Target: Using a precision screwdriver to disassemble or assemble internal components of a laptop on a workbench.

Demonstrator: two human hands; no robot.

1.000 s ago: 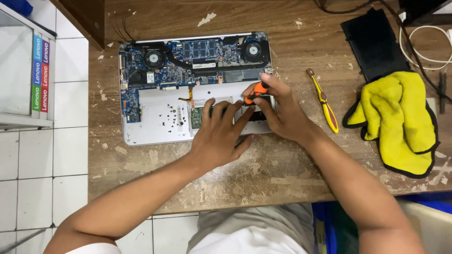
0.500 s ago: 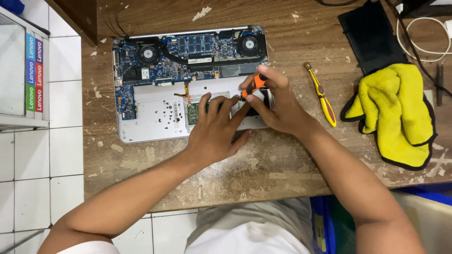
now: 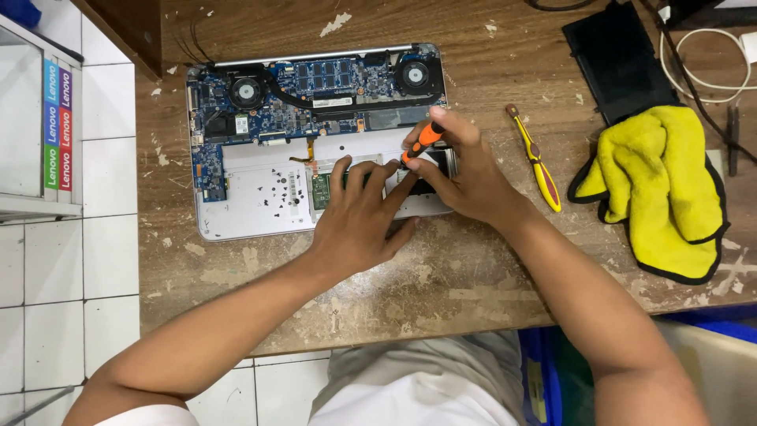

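An opened laptop (image 3: 260,197) lies bottom-up on a worn wooden table (image 3: 441,276), its blue circuit board (image 3: 315,87) and two fans exposed. My right hand (image 3: 465,177) grips an orange-handled screwdriver (image 3: 422,140), its tip pointing down into the laptop's lower right part. My left hand (image 3: 359,217) rests flat on the laptop's white inner panel, fingers spread toward the screwdriver tip. Several tiny dark screws (image 3: 276,185) lie loose on the white panel.
A second screwdriver with a yellow and red handle (image 3: 536,158) lies to the right of the laptop. Further right sit a yellow cloth (image 3: 662,189), a black flat panel (image 3: 619,59) and white cable (image 3: 710,63). White floor tiles (image 3: 47,260) lie left.
The view has shifted slightly. Both hands stay on the laptop's lower right part, with the screwdriver held in nearly the same spot.
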